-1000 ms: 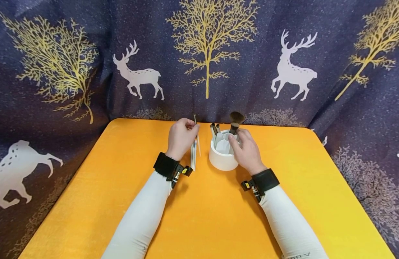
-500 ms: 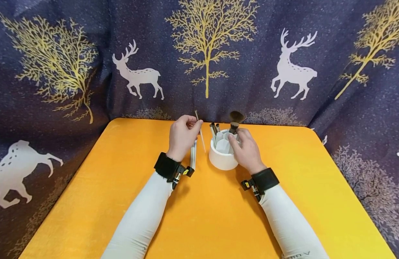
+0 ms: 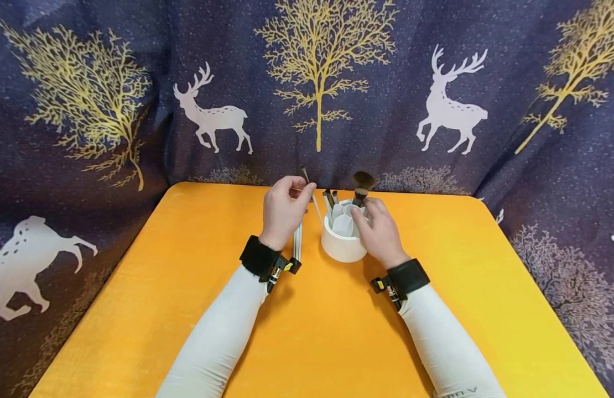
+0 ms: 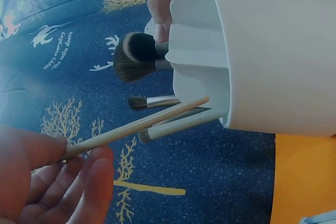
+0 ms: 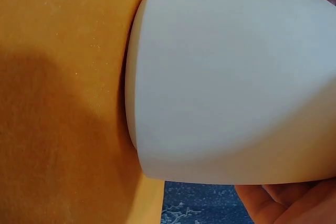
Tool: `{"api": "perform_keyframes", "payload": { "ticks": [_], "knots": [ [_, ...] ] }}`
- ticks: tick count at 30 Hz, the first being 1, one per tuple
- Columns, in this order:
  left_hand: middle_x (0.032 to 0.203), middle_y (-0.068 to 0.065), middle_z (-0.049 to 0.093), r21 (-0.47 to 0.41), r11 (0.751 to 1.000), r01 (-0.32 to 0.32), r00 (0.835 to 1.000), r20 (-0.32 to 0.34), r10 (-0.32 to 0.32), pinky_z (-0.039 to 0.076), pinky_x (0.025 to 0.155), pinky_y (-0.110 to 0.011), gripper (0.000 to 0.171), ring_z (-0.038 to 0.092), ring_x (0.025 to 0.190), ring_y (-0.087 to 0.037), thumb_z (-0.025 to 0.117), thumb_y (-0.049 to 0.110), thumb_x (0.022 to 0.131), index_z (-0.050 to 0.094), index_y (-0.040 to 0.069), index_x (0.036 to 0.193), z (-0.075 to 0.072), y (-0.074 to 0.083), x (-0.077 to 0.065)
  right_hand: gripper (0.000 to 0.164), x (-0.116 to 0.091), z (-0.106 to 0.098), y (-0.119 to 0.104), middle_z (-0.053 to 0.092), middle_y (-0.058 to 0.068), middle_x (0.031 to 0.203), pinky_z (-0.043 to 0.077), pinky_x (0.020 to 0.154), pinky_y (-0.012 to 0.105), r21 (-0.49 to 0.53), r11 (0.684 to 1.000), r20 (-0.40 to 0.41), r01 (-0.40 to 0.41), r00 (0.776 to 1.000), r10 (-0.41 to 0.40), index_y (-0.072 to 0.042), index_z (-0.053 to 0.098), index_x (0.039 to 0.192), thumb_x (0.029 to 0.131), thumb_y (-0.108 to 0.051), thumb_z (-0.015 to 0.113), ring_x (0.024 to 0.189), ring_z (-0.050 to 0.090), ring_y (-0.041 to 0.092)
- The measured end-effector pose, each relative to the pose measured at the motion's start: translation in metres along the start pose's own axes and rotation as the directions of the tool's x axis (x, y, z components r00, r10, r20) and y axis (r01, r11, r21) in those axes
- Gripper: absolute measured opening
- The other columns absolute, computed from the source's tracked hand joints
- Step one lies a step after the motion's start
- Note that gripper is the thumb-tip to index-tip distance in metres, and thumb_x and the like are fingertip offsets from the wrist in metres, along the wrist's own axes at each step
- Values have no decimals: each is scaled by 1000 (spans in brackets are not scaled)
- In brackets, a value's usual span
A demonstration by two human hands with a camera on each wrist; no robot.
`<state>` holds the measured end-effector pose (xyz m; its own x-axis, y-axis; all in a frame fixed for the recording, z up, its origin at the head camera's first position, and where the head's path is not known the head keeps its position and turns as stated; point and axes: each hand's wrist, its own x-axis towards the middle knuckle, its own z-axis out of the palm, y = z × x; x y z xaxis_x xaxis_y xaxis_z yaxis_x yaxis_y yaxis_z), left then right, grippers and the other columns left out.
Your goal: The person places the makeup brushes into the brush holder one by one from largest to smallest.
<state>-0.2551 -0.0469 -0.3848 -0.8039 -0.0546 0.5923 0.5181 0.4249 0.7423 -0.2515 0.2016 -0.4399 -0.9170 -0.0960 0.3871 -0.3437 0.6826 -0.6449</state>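
Note:
My left hand (image 3: 286, 210) pinches a slim makeup brush (image 4: 134, 128) between thumb and fingers, bristles up and handle slanting down to the right. In the left wrist view the handle's bare end overlaps the mouth of the white brush holder (image 3: 344, 250). The holder stands on the table and has inner dividers. My right hand (image 3: 381, 232) grips its right side, thumb at the rim. Inside stand a big fluffy brush (image 3: 364, 179), a smaller full brush (image 3: 359, 195) and several thin brushes (image 4: 181, 124).
A few thin white-handled brushes (image 3: 297, 244) lie on the orange table (image 3: 307, 331), left of the holder and partly behind my left wrist. A dark blue curtain (image 3: 386, 99) with deer and trees hangs along the table's back edge.
My left hand has shifted right with the slim brush, which has risen slightly and tilted more, its lower end now beside the holder's rim. My right hand and the holder have stayed put.

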Motion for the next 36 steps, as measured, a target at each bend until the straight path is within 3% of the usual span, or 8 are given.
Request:
{"api": "perform_keyframes", "payload": {
  "ticks": [16, 34, 36],
  "knots": [
    [106, -13, 75, -14, 998, -68, 997, 35, 68, 62, 64, -27, 20, 77, 84, -23, 77, 19, 108, 75, 0, 116, 4, 3, -3, 62, 0, 0, -2, 55, 25, 157, 47, 116, 63, 1, 1000, 0, -5, 1000, 5, 9, 62, 150, 119, -44, 50, 139, 59, 46],
    [105, -11, 75, 11, 998, -68, 991, 118, 66, 64, 65, -30, 19, 76, 89, -25, 79, 19, 107, 76, 1, 114, 13, 2, -8, 64, 0, -1, -3, 56, 25, 155, 48, 115, 63, 0, 1000, -2, -6, 1000, 6, 9, 62, 150, 118, -45, 51, 138, 59, 46],
    [105, -11, 76, 26, 997, -73, 989, 134, 69, 64, 70, -33, 21, 76, 91, -26, 80, 20, 107, 77, 1, 115, 13, 0, -8, 64, -1, -1, -3, 56, 25, 154, 47, 115, 64, 1, 1000, -3, -6, 1000, 6, 9, 62, 150, 118, -46, 51, 138, 59, 47]
  ]
}}
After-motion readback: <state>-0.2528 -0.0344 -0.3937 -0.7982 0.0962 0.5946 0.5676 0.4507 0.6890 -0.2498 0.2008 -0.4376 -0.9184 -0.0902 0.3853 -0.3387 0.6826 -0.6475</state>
